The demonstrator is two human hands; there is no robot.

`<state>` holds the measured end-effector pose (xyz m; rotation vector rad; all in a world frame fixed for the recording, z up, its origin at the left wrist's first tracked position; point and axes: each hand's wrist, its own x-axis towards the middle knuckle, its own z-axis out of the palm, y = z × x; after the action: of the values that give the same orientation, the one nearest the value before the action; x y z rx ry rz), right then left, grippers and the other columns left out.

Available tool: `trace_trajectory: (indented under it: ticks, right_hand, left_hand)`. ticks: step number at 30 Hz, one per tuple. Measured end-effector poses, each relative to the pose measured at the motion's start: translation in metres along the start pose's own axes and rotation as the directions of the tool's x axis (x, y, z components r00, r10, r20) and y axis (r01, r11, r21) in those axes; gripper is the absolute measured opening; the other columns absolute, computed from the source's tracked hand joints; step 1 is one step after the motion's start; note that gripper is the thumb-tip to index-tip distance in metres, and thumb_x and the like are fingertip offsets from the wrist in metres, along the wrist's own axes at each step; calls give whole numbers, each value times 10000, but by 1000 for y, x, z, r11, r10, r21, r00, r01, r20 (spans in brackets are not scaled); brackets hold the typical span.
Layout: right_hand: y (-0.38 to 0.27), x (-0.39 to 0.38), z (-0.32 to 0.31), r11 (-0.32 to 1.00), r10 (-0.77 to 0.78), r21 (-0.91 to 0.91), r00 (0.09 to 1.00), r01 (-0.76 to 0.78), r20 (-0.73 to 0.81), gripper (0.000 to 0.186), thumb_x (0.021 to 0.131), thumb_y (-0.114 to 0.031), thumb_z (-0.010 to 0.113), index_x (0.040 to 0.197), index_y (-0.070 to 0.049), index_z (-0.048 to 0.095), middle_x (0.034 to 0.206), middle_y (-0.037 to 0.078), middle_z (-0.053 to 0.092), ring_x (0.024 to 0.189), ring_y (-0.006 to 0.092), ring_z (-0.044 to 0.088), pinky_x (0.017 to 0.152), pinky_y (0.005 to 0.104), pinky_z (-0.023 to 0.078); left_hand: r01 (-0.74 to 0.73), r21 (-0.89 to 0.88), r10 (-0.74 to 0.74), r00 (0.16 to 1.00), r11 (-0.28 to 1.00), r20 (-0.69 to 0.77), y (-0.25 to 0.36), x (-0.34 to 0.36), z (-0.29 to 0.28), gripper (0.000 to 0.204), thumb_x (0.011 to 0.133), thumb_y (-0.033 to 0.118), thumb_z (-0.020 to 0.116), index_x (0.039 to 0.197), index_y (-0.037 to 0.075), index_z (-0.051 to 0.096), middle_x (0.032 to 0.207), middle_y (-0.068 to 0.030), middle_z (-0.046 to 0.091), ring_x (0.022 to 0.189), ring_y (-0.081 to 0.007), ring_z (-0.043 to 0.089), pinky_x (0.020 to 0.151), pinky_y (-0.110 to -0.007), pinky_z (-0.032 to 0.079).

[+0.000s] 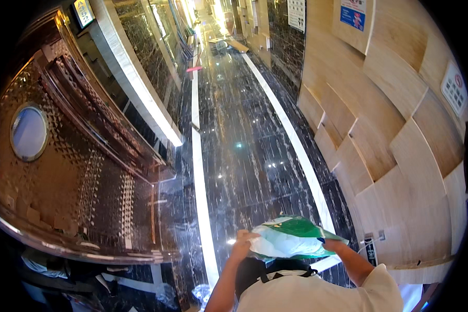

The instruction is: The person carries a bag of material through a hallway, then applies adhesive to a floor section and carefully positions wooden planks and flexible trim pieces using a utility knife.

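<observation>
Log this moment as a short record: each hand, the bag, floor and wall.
Left hand: grips the left edge of the green bag
Right hand: grips the bag's right end
Bag: held in front of the torso, pale inside showing; contents cannot be made out
Floor: dark, glossy, veined, with white strips
Right side: wood-panelled wall

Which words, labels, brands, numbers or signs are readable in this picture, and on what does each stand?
No wording is legible.
White notice, top: too small.
Blue-and-white poster, upper right: too small.
White plate with red ring symbol, right: lettering too small.
Lit sign, upper left: blurred.
Green-and-white bag in left hand and right hand: nothing readable.
</observation>
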<state>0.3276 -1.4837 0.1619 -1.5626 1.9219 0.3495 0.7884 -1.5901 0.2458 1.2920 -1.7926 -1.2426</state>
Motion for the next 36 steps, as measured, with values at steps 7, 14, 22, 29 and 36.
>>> trace_trajectory:
  ticks: [7, 14, 22, 29, 36]
  right_hand:
    - [-105, 101, -171, 987, 142, 105, 955, -118, -260, 454, 893, -329, 611, 1248, -48, 576, 1195, 224, 645, 1103, 408, 621, 956, 486, 485]
    - [-147, 251, -302, 938, 322, 172, 941, -302, -104, 479, 905, -292, 589, 1329, -77, 532, 1258, 252, 601, 1197, 407, 568, 1003, 488, 451]
    - [-41, 515, -381, 994, -109, -30, 918, 105, -381, 357, 844, -174, 613, 1181, -63, 648, 1183, 227, 654, 1076, 388, 637, 945, 450, 504]
    - [-192, 634, -600, 986, -99, -159, 942, 50, -322, 200, 824, -130, 559, 990, -80, 660, 956, 172, 703, 892, 370, 688, 759, 502, 531]
    - [-259, 746, -670, 975, 219, 75, 829, -211, -515, 165, 832, -127, 576, 965, -62, 647, 940, 156, 675, 926, 349, 653, 772, 477, 539]
  left_hand:
    - [-4, 287, -51, 982, 958, 184, 19, 176, -77, 790, 812, -71, 459, 1509, 291, 376, 1175, -164, 490, 1024, -375, 601, 920, -433, 491]
    - [140, 214, -221, 878, 967, 425, -2, 374, -94, 690, 913, 98, 501, 1534, 316, 295, 1362, -162, 561, 1147, -380, 612, 987, -437, 472]
    - [-136, 233, 89, 975, 963, 204, -9, 573, -152, 606, 915, 48, 447, 1501, 185, 375, 1372, -197, 547, 1180, -421, 572, 981, -445, 479]
    - [138, 238, -166, 981, 961, 100, -13, 782, -175, 775, 863, 81, 457, 1576, 118, 155, 1367, -271, 530, 1191, -419, 568, 1024, -432, 432]
    - [170, -186, -99, 936, 968, 338, -47, 1003, -206, 882, 764, -23, 442, 1572, 23, 91, 1475, -285, 422, 1343, -359, 460, 1119, -334, 321]
